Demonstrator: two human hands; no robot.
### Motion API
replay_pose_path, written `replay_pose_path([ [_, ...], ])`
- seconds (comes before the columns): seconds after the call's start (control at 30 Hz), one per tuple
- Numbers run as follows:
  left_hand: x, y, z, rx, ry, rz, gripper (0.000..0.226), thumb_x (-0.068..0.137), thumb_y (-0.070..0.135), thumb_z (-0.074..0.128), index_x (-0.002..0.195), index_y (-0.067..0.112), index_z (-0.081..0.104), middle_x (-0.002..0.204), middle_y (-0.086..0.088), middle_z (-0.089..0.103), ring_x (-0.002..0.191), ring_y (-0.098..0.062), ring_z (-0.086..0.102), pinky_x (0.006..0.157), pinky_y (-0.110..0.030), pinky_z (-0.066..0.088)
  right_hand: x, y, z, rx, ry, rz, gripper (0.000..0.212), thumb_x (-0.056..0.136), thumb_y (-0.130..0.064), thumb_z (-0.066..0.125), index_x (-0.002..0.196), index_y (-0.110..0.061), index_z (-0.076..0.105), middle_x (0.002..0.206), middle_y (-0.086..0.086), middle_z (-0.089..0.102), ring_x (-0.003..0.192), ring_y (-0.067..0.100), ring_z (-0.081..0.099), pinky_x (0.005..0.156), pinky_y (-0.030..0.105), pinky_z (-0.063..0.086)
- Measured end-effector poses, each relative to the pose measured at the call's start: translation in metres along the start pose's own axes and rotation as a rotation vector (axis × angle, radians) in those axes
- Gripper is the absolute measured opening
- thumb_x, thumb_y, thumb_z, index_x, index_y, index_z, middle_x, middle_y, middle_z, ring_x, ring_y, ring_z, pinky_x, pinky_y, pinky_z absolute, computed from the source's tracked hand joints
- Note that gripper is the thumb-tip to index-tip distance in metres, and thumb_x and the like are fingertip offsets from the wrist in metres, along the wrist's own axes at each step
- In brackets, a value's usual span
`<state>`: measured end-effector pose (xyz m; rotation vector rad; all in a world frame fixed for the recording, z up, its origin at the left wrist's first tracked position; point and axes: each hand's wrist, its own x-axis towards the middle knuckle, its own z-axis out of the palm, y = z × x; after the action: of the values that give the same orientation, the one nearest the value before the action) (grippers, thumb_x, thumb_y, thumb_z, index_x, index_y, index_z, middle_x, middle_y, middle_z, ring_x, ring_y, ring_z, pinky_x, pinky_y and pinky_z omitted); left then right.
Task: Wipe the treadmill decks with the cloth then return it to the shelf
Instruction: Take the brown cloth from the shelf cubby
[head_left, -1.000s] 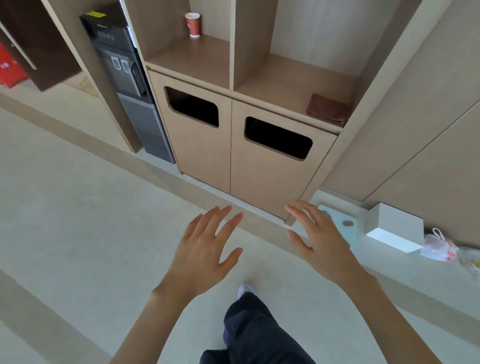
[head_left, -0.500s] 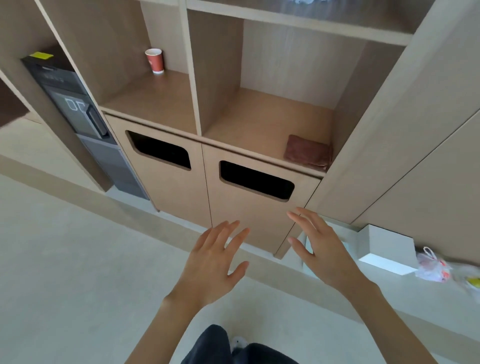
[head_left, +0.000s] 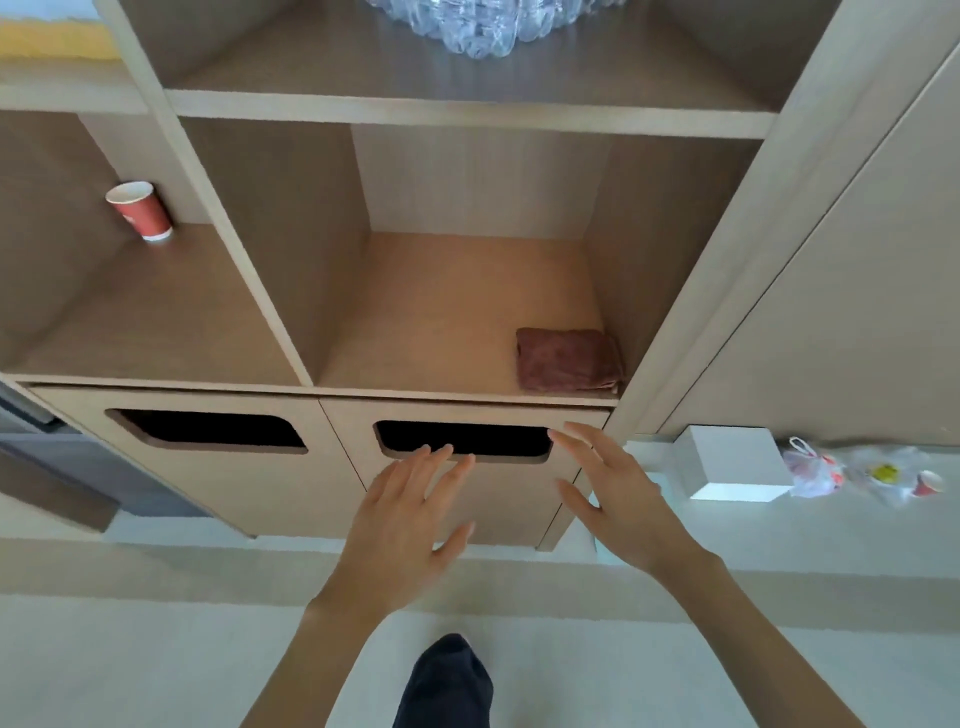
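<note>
Head view: wooden shelf (head_left: 441, 312) was neared; folded brown cloth (head_left: 569, 359), front right corner, not yet grasped. Left hand (head_left: 400, 525) and right hand (head_left: 618, 499) are held empty, fingers spread.

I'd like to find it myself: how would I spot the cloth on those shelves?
On the wooden shelf unit, find the open cubby above the right-hand door with the dark slot. The cloth lies folded in its front right corner, beside the side wall. It is dark brown, the only thing there; the cubby to the left holds a red paper cup.
</note>
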<state>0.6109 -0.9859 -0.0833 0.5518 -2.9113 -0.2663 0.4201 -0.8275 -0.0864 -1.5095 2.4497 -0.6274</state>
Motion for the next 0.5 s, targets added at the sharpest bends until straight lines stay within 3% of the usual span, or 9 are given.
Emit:
replay_pose_path([
  [0.1,0.027,-0.029,0.004,-0.005,-0.005,0.038,0.058,0.083,0.039,0.063,0.136,0.019,0.047,0.137,-0.007,0.051,0.127,-0.027,0.047,0.101,-0.044,0.040,0.026,0.002,0.006,0.016,0.037,0.101,0.048,0.097,-0.032,0.047,0.143,-0.025,0.035,0.148,-0.003,0.032,0.130,0.015,0.039,0.094,0.020,0.027],
  [0.2,0.053,-0.050,0.013,0.035,-0.021,0.101,0.056,0.085,0.043,0.057,0.135,0.020,0.048,0.136,-0.005,0.051,0.127,-0.025,0.047,0.101,-0.043,0.039,0.042,0.006,0.014,0.038,0.069,0.188,0.049,0.096,-0.037,0.045,0.143,-0.029,0.034,0.149,-0.006,0.030,0.128,0.015,0.042,0.091,0.022,0.028],
  [0.4,0.103,-0.069,0.045,0.041,-0.075,0.164,0.058,0.084,0.040,0.061,0.135,0.017,0.048,0.138,-0.009,0.049,0.128,-0.029,0.045,0.103,-0.047,0.038,0.072,0.025,0.013,0.019,0.090,0.228,0.049,0.095,-0.035,0.050,0.141,-0.022,0.040,0.145,0.003,0.038,0.128,0.023,0.043,0.104,0.036,0.039],
  [0.5,0.129,-0.080,0.064,0.037,-0.131,0.106,0.060,0.088,0.044,0.053,0.142,0.021,0.037,0.148,-0.008,0.035,0.136,-0.029,0.032,0.108,-0.047,0.030,0.102,0.043,0.009,-0.046,0.104,0.186,0.048,0.094,-0.028,0.054,0.139,-0.016,0.043,0.142,0.010,0.042,0.130,0.028,0.042,0.112,0.044,0.031],
])
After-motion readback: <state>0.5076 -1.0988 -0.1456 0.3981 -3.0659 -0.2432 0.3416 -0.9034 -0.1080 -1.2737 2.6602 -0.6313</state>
